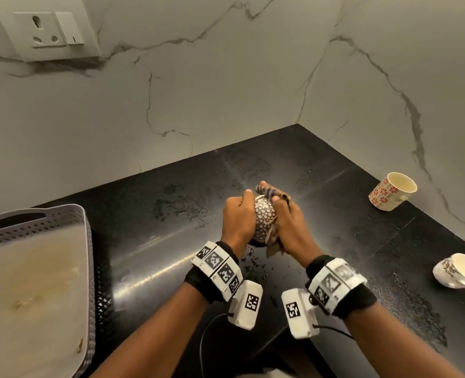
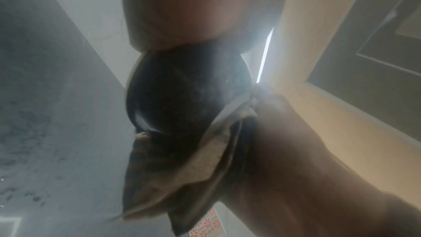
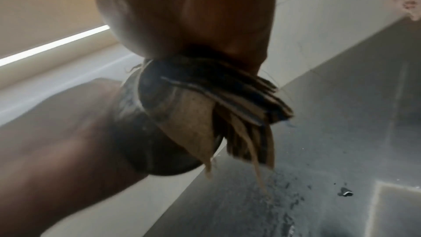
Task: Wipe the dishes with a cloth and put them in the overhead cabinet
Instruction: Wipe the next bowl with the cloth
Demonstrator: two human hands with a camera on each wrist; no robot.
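Observation:
Above the black counter (image 1: 171,227), my left hand (image 1: 237,216) grips a small patterned bowl (image 1: 264,218) with a white net pattern on its outside. My right hand (image 1: 288,222) holds a striped beige cloth (image 1: 273,242) pressed against the bowl's other side. The left wrist view shows the bowl's dark base (image 2: 182,93) with the cloth (image 2: 193,165) bunched under it. In the right wrist view the cloth (image 3: 227,114) hangs in folds over the bowl (image 3: 159,141). Both hands' fingers are largely hidden behind the bowl and cloth.
A cup with red flowers (image 1: 389,192) lies tilted at the right by the wall. Another patterned cup (image 1: 458,271) lies on its side at the right edge. A grey perforated tray (image 1: 35,282) sits at the left. Water drops speckle the counter. A wall socket (image 1: 48,31) is upper left.

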